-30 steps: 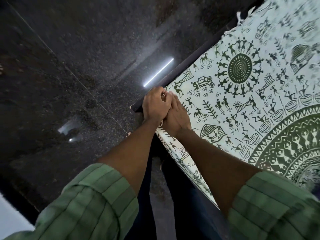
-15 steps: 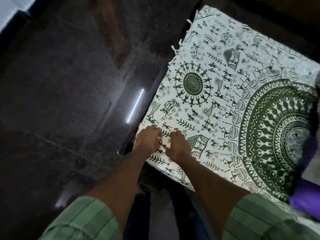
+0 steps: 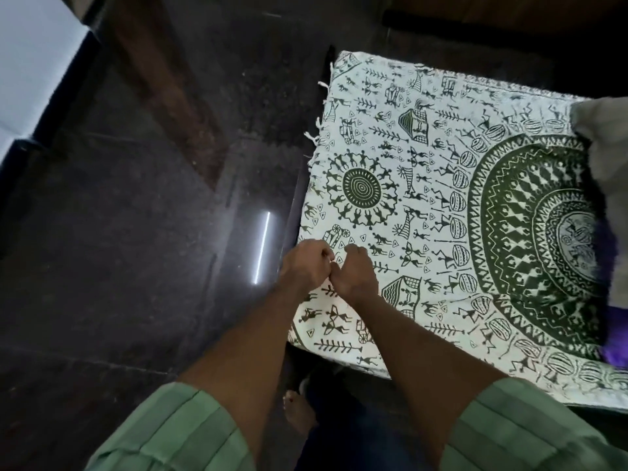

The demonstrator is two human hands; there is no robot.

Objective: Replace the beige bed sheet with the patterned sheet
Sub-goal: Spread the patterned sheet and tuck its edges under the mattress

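1. Head view: the patterned sheet (image 3: 424, 205), white with dark green figures and a big round medallion, lay spread flat over the bed, its fringed edge along the bed's left side next to the dark, glossy floor (image 3: 136, 232).
2. The left hand (image 3: 304, 268) sat at the sheet's left edge, fingers curled under; whether they pinched the cloth could not be told.
3. The right hand (image 3: 355, 273) was just beside it, knuckles touching the left hand, fingers also curled down on the sheet; its hold was equally unclear.
4. Both forearms reached forward out of green striped sleeves (image 3: 190, 433).
5. A grey pillow (image 3: 608, 185) lay on the sheet at the right edge, with something purple (image 3: 615, 345) below it, too blurred to name.
6. A bare foot (image 3: 297, 411) stood on the floor by the bed's near corner.
7. A strip of light (image 3: 262, 248) was reflected in the floor just left of the bed.
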